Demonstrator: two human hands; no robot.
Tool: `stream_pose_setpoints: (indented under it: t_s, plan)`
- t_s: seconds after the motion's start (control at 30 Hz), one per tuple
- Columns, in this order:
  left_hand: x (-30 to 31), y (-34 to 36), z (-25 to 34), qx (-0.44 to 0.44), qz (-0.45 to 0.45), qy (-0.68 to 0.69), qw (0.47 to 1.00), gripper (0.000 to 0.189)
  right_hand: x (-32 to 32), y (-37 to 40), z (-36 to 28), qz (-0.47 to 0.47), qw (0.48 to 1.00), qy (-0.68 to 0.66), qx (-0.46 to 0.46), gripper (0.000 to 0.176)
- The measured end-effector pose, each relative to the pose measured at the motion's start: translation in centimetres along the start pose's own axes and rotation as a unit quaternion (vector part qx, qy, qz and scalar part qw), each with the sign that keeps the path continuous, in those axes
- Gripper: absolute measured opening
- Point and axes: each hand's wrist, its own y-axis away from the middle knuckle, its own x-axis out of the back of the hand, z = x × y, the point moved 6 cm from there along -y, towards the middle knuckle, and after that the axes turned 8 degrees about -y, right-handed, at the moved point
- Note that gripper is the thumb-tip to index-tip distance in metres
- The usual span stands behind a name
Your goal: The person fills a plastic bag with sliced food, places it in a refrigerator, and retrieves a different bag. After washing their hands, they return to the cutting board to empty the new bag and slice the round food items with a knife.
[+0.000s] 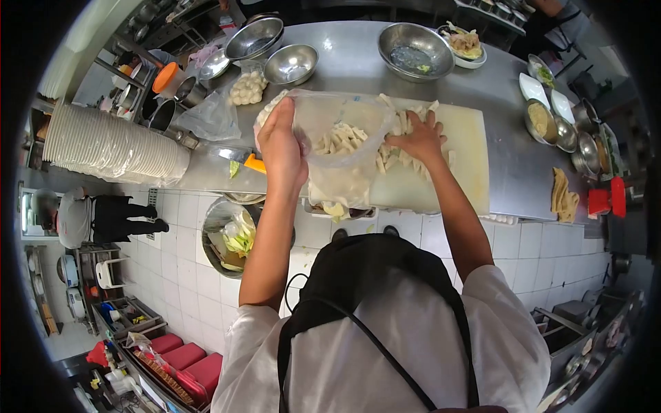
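Left of the cutting board (469,155), an orange-handled knife (255,164) is lying on the tabletop (344,51). Over the board's left end, the left grip (280,142) is clasping one side of a clear plastic bag (341,167); the bag's mouth is gaping, with pale strips (344,138) showing inside. Around the board's middle, loose strips (406,164) are lying at mixed angles, sharing no one long axis. The right grip (421,140) is spreading its fingers wide over them; whether the palm is trapping any cannot be told. This grip is sitting nearer the loose strips, which are lying beneath its fingers, while the bag's mouth is opening just to its left above the board.
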Motion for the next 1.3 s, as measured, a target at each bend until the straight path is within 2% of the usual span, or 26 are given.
stream_pose_setpoints:
  t_s: [0.27,0.47,0.57,0.7,0.8,0.9,1.0,1.1,1.2,1.3]
  plan:
    - [0.2,0.5,-0.4,0.011,-0.004,0.012,1.000,0.031,0.5,-0.3,2.0,0.087,0.991,-0.051,0.082,0.075]
    - [0.1,0.5,-0.4,0.012,-0.001,0.006,1.000,0.031,1.0,-0.6,1.9,0.116,0.985,-0.069,0.104,0.059]
    - [0.0,0.5,-0.4,0.011,0.003,0.004,1.000,0.031,0.9,-2.3,3.8,0.131,0.969,-0.147,0.147,0.049]
    - [-0.3,0.6,-0.2,0.016,0.004,-0.002,1.000,0.028,2.9,-3.3,5.4,0.134,0.962,-0.171,0.164,0.044]
    - [-0.6,0.7,-0.3,0.024,-0.009,-0.015,1.000,0.026,3.2,-4.9,7.6,0.014,0.952,-0.304,0.030,0.040]
    - [-1.0,0.4,-0.8,0.033,-0.024,-0.022,0.999,0.023,3.8,-5.9,9.0,-0.009,0.887,-0.461,0.019,0.037]
    - [-1.5,0.2,-0.8,0.033,-0.016,-0.007,0.999,0.022,6.6,-5.1,8.5,-0.015,0.854,-0.520,0.000,0.039]
    - [-2.2,-0.1,-1.1,0.038,-0.023,0.004,0.999,0.022,8.7,-5.8,8.5,-0.033,0.841,-0.541,0.008,0.045]
    - [-2.9,-0.3,-1.2,0.049,-0.044,0.003,0.998,0.021,12.5,-4.2,5.2,-0.082,0.825,-0.558,0.033,0.049]
    - [-3.4,-0.4,-1.4,0.063,-0.054,-0.007,0.997,0.020,16.0,-2.3,0.1,-0.156,0.838,-0.514,0.094,0.050]
